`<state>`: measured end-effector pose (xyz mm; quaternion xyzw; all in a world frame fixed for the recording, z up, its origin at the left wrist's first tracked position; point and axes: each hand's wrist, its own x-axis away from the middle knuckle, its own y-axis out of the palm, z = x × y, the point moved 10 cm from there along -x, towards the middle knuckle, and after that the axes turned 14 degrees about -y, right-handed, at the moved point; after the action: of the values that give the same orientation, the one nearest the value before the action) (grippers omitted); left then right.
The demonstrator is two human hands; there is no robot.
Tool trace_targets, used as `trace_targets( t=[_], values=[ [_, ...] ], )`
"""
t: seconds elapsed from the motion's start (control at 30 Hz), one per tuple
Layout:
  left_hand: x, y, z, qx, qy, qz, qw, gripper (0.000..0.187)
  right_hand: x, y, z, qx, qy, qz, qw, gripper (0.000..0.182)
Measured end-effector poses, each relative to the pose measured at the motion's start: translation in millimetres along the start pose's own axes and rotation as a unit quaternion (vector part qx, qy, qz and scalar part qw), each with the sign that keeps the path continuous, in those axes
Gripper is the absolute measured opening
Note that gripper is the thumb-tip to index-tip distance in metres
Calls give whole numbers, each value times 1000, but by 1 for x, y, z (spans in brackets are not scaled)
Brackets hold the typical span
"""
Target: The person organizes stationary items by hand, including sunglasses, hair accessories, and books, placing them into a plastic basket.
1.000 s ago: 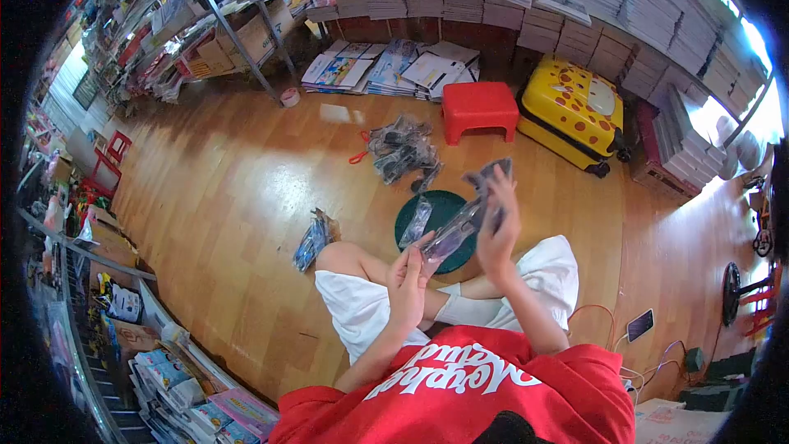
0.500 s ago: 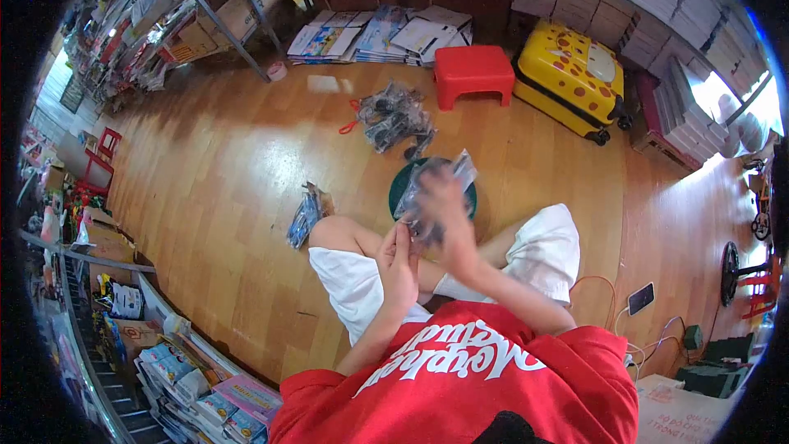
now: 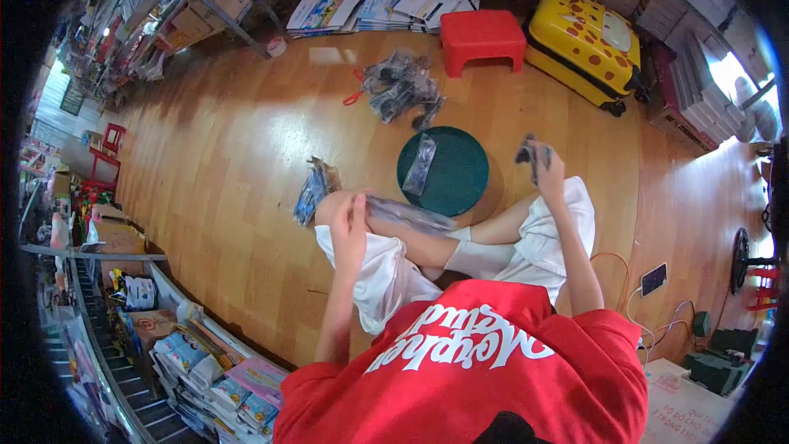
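My left hand (image 3: 353, 224), over my knee, is closed on one end of a long clear plastic packet (image 3: 411, 215), which stretches right across my shins and is blurred. Raised at the right, my right hand (image 3: 551, 173) grips a small dark object (image 3: 530, 152) whose kind I cannot make out. Between them, a round dark green disc (image 3: 460, 177) rests on the floor, bearing another clear packet (image 3: 420, 166). Beyond the disc lies a heap of dark items in plastic (image 3: 400, 89). A smaller pile of plastic packets (image 3: 315, 191) is beside my left knee.
A red stool (image 3: 483, 37) and a yellow spotted suitcase (image 3: 585, 45) stand ahead on the wooden floor. Flat printed sheets (image 3: 374, 6) lie at the back. Shelving with printed goods (image 3: 205, 370) runs along the left. A phone (image 3: 654, 279) with cables is at the right.
My hands have moved apart, the right one outward with the dark object, the left one leftward with a packet. The green disc is now uncovered, with a packet visible on it.
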<state>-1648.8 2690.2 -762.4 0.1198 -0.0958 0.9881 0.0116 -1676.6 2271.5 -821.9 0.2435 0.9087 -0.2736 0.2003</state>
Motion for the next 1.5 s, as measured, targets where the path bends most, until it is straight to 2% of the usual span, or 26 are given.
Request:
trace_targets(
  t=[0.07, 0.17, 0.2, 0.3, 0.4, 0.5, 0.6, 0.7, 0.8, 0.9, 1.0, 1.1, 1.2, 1.3, 1.4, 1.5],
  values=[
    [-26, 1, 7, -87, 51, 31, 994, 22, 27, -29, 41, -4, 138, 19, 990, 27],
    [-77, 25, 2, -128, 123, 27, 984, 22, 75, -48, 94, -171, 286, 159, 930, 27],
    [-93, 38, 2, -144, 133, 12, 981, 23, 83, -39, 110, -314, 284, 206, 882, 26],
    [-132, 74, -4, -168, 102, -20, 980, 23, 83, -31, 110, -430, 286, 257, 816, 25],
    [-173, 78, -41, -92, 81, 44, 991, 24, 89, -25, 136, -395, 290, 221, 843, 24],
    [-201, 78, -137, -16, -129, 62, 990, 21, 87, -27, 125, -407, 297, 227, 834, 23],
    [-191, 89, -191, -70, -157, -5, 985, 22, 89, -27, 126, -396, 303, 227, 836, 25],
    [-161, 87, -159, -263, -10, 24, 965, 28, 90, -25, 129, -384, 313, 228, 838, 26],
    [-139, 84, -127, -336, 75, 73, 936, 30, 89, -23, 127, -356, 330, 196, 852, 23],
    [-147, 89, -157, -345, -63, -17, 936, 31, 88, -24, 125, -369, 321, 207, 847, 23],
    [-141, 90, -127, -504, 20, 93, 859, 33, 90, -25, 125, -375, 325, 221, 839, 25],
    [-143, 97, -67, -470, 28, 132, 872, 34, 87, -18, 130, -403, 321, 212, 831, 24],
    [-188, 114, -54, -435, 66, 102, 892, 37, 85, -15, 132, -419, 326, 226, 817, 25],
    [-218, 127, -19, -491, 181, 192, 830, 47, 91, -14, 142, -401, 339, 229, 819, 28],
    [-266, 128, -48, -542, 239, 220, 775, 63, 93, -15, 149, -399, 328, 230, 825, 32],
    [-315, 121, -90, -607, 43, 68, 791, 58, 96, -15, 149, -393, 346, 236, 818, 33]
  ],
)
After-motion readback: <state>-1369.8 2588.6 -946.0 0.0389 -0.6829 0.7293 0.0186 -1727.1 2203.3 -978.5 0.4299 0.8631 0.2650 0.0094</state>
